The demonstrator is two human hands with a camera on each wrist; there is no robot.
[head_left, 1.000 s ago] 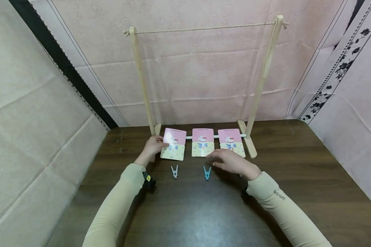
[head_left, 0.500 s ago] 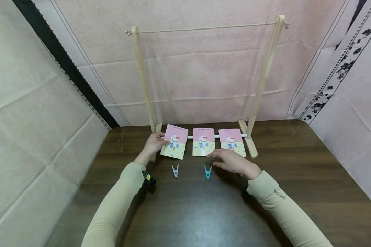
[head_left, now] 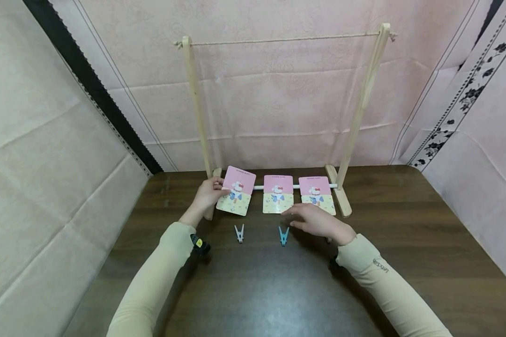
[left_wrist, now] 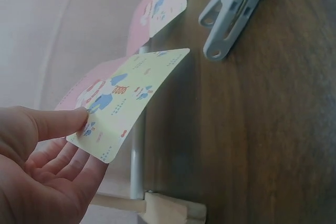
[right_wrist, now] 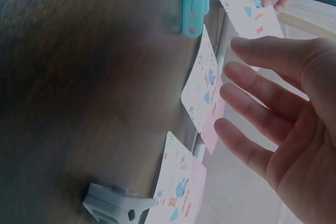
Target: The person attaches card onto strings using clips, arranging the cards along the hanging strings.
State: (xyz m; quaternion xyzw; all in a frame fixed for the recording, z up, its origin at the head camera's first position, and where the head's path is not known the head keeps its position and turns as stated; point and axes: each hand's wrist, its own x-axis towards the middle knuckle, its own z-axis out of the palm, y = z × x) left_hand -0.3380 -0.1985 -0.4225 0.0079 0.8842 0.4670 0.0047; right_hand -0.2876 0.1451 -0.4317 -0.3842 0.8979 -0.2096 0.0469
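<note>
Pinching the left card (head_left: 237, 191) between thumb and fingers, your left hand (head_left: 208, 194) gripped it by its outer edge, near the left post (head_left: 198, 103). That card was tilted, its top leaning toward the post, its pink half uppermost and its yellow half below. Your right hand (head_left: 316, 221) held nothing – its fingers were spread and relaxed, just beside the lower corner of the middle card (head_left: 278, 194) and in front of the right card (head_left: 316, 189). Those two cards leaned back against the white rod (head_left: 259, 187), which ran low between the left post and the right post (head_left: 364, 89). On the brown table (head_left: 253, 290), a grey clip (head_left: 239, 234) lay in front of the left card and a blue clip (head_left: 283, 236) in front of the middle one. A third clip (right_wrist: 118, 203) showed near the right card in the right wrist view – your right hand mostly hid it from above. Across the post tops stretched a cord (head_left: 278, 40), before a pale pink cloth (head_left: 278, 103).
</note>
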